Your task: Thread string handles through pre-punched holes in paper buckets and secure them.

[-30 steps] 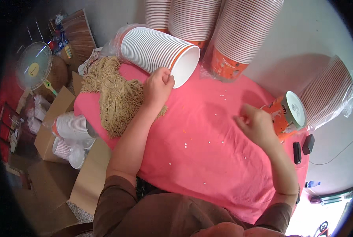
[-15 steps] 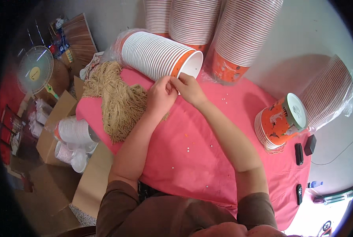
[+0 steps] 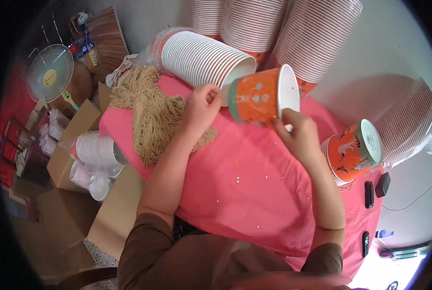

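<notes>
An orange paper bucket (image 3: 257, 96) with a green base band and white rim is tipped sideways above the table. Its rim is pinched by my right hand (image 3: 298, 133), thumb outside and fingers at the mouth. My left hand (image 3: 204, 106) is closed, fingers curled at the near rim of a lying stack of paper buckets (image 3: 196, 58); what they grip, if anything, is hidden. The held bucket's base sits just in front of that stack's open end. Left of my left forearm lies a heap of tan strings (image 3: 153, 116).
Upside-down orange buckets (image 3: 344, 150) stand at the right of the pink-covered table (image 3: 245, 193). Tall bucket stacks (image 3: 252, 24) rise at the back, and a bagged stack (image 3: 409, 125) leans right. Small black objects (image 3: 369, 194) lie near the right edge. Open cardboard boxes (image 3: 114, 208) stand left.
My right hand has drawn one bucket out of the lying stack, toward the right. My left hand has stayed by the stack's rim. The whole view has shifted slightly.
</notes>
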A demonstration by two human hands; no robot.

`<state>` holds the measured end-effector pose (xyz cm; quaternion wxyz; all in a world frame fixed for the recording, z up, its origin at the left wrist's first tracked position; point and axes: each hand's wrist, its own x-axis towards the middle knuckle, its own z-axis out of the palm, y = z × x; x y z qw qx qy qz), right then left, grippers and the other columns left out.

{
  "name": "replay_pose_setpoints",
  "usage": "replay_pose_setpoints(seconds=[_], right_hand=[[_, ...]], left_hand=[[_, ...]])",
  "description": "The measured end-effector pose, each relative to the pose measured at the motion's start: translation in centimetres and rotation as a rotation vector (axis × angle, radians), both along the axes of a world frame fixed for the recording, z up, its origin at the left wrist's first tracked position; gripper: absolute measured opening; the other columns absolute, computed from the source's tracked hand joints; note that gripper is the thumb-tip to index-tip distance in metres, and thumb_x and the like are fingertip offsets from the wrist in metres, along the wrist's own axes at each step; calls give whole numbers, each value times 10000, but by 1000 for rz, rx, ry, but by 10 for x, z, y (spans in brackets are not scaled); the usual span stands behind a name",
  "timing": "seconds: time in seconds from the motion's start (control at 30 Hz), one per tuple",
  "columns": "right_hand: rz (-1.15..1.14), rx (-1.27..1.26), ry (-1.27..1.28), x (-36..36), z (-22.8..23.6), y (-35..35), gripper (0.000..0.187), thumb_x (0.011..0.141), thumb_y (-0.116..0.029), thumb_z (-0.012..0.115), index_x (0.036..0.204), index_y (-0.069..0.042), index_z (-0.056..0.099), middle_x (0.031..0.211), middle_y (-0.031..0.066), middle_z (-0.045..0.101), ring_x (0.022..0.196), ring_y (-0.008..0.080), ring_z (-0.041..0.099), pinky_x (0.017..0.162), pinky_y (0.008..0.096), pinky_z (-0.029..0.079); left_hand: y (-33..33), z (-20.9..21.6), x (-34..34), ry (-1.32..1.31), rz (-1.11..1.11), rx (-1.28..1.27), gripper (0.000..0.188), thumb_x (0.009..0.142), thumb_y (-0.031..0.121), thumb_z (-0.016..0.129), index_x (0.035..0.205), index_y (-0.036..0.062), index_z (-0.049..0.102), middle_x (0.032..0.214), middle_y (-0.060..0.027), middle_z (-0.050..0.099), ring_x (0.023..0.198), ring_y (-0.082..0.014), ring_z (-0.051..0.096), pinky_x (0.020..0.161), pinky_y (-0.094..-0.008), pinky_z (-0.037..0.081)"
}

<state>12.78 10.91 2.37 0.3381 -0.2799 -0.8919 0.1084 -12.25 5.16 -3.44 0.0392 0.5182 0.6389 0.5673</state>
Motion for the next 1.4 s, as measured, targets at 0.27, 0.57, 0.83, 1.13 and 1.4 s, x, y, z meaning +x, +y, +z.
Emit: replay_pose_setpoints(seconds=[0.27,0.57,0.83,1.13,1.4], right_hand=[[79,181,-89,44,32,-51,125,779,-87,698,827,-37,593,759,137,619,676,344,630,592,438,492],[143,108,-337,47,22,-58,177,794,-144,700,825,-35,564,721,136,623,654,346,637,579,435,491],[131,167,-460,43,15,-52,247,864,-275,679,858,-60,558,634,125,634,599,321,651,554,424,499],[134,144,-459,45,14,-52,259,855,-287,692,862,-59,569,640,129,640,605,321,652,554,425,499],[123,179,-461,45,13,-52,265,859,-304,685,888,-65,574,633,118,632,605,309,655,551,415,501]], left_hand=[[-32,30,12,-103,-127,63,110,879,67,662,955,-11,652,829,-44,645,705,-108,594,653,-259,494],[-47,28,-6,-244,-176,64,111,893,78,662,967,-4,647,868,-44,650,800,-101,621,684,-254,491],[-58,21,-46,541,56,-156,94,859,70,634,947,44,655,936,-89,639,920,-284,622,802,-374,499],[-63,14,-50,792,-172,-346,109,785,62,677,889,37,655,987,-85,625,1049,-291,568,912,-403,461],[-67,12,-47,767,-167,-353,113,775,94,699,860,44,644,954,-85,611,1080,-303,547,992,-447,416]])
